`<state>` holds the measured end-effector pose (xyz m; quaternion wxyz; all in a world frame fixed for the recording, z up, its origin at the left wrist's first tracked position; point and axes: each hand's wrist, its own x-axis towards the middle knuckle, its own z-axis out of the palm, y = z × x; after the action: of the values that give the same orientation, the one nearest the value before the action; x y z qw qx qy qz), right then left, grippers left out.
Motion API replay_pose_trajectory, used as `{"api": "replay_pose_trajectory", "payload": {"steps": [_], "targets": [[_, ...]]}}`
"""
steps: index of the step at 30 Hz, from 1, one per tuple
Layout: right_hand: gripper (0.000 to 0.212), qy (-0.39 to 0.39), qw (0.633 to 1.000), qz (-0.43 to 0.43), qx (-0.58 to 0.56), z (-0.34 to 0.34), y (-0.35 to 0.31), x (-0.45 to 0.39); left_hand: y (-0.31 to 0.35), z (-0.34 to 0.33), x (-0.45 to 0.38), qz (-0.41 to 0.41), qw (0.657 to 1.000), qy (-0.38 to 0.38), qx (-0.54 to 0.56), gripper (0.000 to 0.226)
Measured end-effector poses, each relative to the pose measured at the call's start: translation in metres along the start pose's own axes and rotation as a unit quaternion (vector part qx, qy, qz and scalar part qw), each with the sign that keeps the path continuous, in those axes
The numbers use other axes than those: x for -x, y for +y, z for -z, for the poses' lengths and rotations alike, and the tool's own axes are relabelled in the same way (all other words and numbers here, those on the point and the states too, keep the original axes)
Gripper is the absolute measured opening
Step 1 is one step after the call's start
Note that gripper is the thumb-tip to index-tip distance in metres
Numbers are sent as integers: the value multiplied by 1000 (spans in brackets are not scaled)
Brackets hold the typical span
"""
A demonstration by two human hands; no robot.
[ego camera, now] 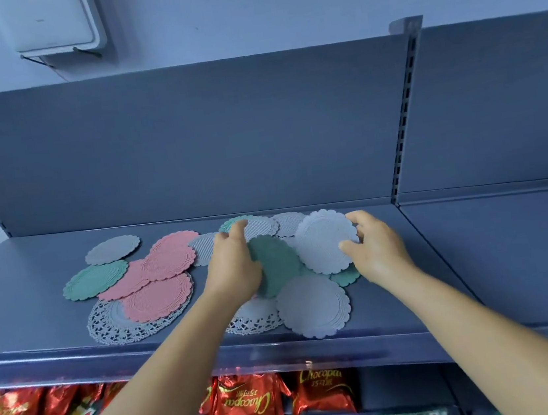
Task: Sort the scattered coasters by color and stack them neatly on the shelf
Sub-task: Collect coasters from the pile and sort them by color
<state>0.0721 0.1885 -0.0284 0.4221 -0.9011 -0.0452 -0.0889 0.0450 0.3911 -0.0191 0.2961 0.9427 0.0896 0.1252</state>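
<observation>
Round scalloped coasters lie scattered on the grey shelf (pixel 37 315). My left hand (pixel 233 264) grips a green coaster (pixel 278 265), tilted up off the pile. My right hand (pixel 372 247) holds a grey coaster (pixel 321 239) by its right edge, also lifted. Left of the hands lie three pink coasters (pixel 159 297), a green coaster (pixel 95 280) and a grey coaster (pixel 112 249). A lacy grey doily (pixel 108 327) sits under the pink ones. Another grey coaster (pixel 312 306) lies near the front edge, over a second doily (pixel 255 320).
The shelf's back panel (pixel 188 142) rises behind the coasters, with a slotted upright (pixel 403 115) to the right. Red snack bags (pixel 244 400) fill the lower shelf. A white box (pixel 53 20) hangs on the wall at upper left.
</observation>
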Motion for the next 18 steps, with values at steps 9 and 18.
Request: {"api": "replay_pose_trajectory", "payload": {"steps": [9, 18], "targets": [[24, 97, 993, -32, -56, 66, 25, 28, 70, -8, 6, -95, 985, 41, 135, 15], [22, 188, 978, -75, -43, 165, 98, 49, 180, -83, 23, -158, 963, 24, 215, 9]]}}
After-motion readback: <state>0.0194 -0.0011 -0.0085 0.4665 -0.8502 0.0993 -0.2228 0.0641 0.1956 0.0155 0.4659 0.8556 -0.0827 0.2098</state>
